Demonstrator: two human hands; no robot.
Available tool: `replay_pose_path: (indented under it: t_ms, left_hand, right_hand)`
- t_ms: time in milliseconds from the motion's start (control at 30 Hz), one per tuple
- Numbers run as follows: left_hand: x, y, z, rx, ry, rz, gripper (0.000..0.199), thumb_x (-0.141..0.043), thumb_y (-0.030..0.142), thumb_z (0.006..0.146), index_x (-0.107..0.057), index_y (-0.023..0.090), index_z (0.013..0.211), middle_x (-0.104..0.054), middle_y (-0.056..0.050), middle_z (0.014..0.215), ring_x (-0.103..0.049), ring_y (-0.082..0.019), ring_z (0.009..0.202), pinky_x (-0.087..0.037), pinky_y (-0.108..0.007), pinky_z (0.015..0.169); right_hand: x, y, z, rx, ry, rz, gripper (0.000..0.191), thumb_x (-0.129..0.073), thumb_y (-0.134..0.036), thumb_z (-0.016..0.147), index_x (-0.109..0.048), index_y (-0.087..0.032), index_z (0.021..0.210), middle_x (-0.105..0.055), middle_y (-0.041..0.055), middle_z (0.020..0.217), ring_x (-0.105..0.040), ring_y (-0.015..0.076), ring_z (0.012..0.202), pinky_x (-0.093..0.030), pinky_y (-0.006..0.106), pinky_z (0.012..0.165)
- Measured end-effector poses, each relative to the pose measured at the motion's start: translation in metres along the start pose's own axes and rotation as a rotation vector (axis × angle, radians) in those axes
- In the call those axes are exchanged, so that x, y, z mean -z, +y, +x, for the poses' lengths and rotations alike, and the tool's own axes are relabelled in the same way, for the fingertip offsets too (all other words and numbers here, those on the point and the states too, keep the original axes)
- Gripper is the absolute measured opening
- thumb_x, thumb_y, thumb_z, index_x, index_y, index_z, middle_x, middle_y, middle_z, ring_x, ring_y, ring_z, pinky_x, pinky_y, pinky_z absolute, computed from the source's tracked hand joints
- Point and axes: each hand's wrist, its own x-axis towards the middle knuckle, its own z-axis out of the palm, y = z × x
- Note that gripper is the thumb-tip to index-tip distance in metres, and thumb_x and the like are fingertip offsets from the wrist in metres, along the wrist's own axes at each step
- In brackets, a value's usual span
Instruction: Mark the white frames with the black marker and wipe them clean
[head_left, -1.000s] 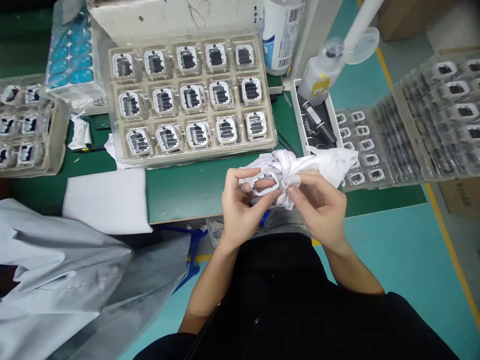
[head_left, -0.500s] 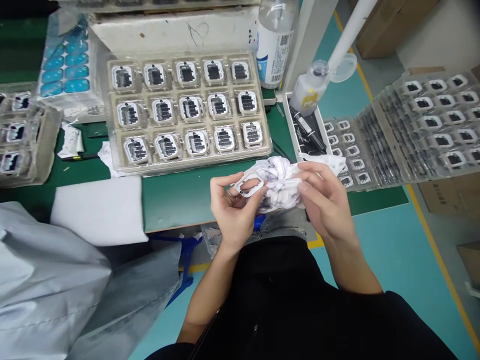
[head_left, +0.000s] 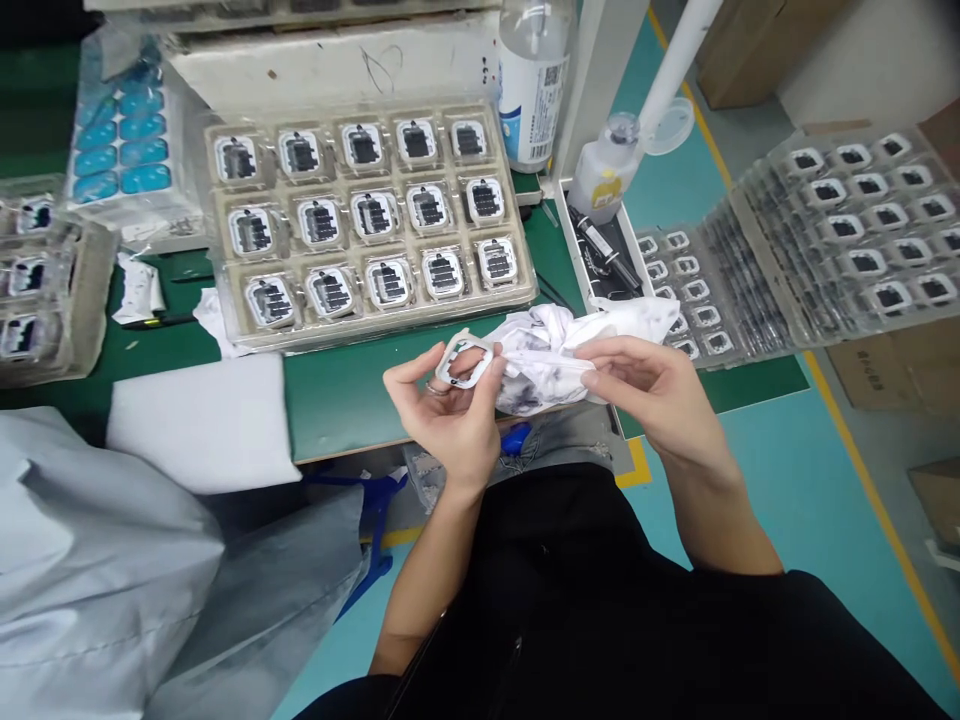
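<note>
A white square frame (head_left: pixel 464 361) with rounded corners and a dark inner edge is held up by my left hand (head_left: pixel 457 425), pinched between thumb and fingers. My right hand (head_left: pixel 656 400) grips a crumpled white cloth (head_left: pixel 544 375) with dark stains, thumb against fingers. The cloth lies between the two hands at the table's front edge, just right of the frame. Behind them a plastic tray (head_left: pixel 375 312) holds rows of similar white frames with dark centres.
Left of the tray are a box of blue items (head_left: pixel 120 150) and a white pad (head_left: pixel 199 425). A small bin (head_left: pixel 571 250) with a bottle and markers stands right, beside stacked trays (head_left: pixel 810 330). A person's grey sleeve (head_left: pixel 90 560) is at lower left.
My left hand has moved left with the frame, away from the cloth, and the frame has tilted. The cloth is more spread out beside my right hand. The view has shifted slightly.
</note>
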Motion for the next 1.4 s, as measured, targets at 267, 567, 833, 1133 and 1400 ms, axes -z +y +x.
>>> replay_pose_path:
  t_ms: [267, 567, 833, 1133, 1400]
  left_hand:
    - [0.003, 0.009, -0.001, -0.143, 0.05, 0.097, 0.055, -0.104, 0.049, 0.098, -0.063, 0.024, 0.125, -0.067, 0.005, 0.11, -0.089, -0.016, 0.085, -0.081, -0.041, 0.09]
    - [0.034, 0.01, 0.027, -0.167, 0.105, 0.121, 0.058, -0.103, 0.051, 0.096, -0.058, 0.026, 0.123, -0.066, 0.008, 0.097, -0.081, -0.015, 0.081, -0.082, -0.051, 0.095]
    - [0.042, 0.002, 0.035, -0.178, 0.109, 0.229, 0.056, -0.102, 0.046, 0.092, -0.059, 0.025, 0.12, -0.067, 0.005, 0.098, -0.082, -0.018, 0.083, -0.082, -0.051, 0.095]
    - [0.045, 0.0, 0.029, -0.115, -0.026, 0.225, 0.046, -0.1, 0.028, 0.095, -0.067, 0.021, 0.125, -0.069, 0.005, 0.094, -0.089, -0.019, 0.092, -0.079, -0.041, 0.097]
    - [0.046, 0.002, 0.025, -0.065, -0.034, 0.242, 0.047, -0.101, 0.03, 0.096, -0.068, 0.021, 0.128, -0.077, 0.002, 0.1, -0.092, -0.023, 0.098, -0.079, -0.041, 0.098]
  right_hand:
    - [0.014, -0.008, -0.018, 0.204, -0.299, -0.371, 0.029, -0.088, -0.034, 0.108, -0.089, -0.03, 0.137, -0.083, 0.0035, 0.102, -0.072, 0.0241, 0.092, -0.061, 0.041, 0.084]
    - [0.025, 0.029, -0.024, 0.789, 0.213, -1.002, 0.05, -0.074, -0.021, 0.114, -0.066, -0.034, 0.162, -0.078, 0.0114, 0.125, -0.076, 0.0322, 0.107, -0.062, 0.049, 0.089]
    - [0.027, 0.045, 0.004, 0.585, 0.551, -1.076, 0.019, -0.074, -0.041, 0.115, -0.073, -0.027, 0.128, -0.075, 0.0041, 0.093, -0.075, 0.0293, 0.087, -0.055, 0.046, 0.081]
    - [0.064, 0.007, 0.01, 0.492, 0.15, -0.302, 0.02, -0.072, -0.027, 0.113, -0.088, -0.037, 0.121, -0.08, -0.0017, 0.082, -0.075, 0.023, 0.067, -0.061, 0.041, 0.061]
    - [0.091, -0.024, 0.006, 0.819, 0.004, -1.281, 0.054, -0.059, -0.013, 0.116, -0.077, -0.036, 0.161, -0.079, 0.009, 0.111, -0.062, 0.0232, 0.083, -0.041, 0.036, 0.062]
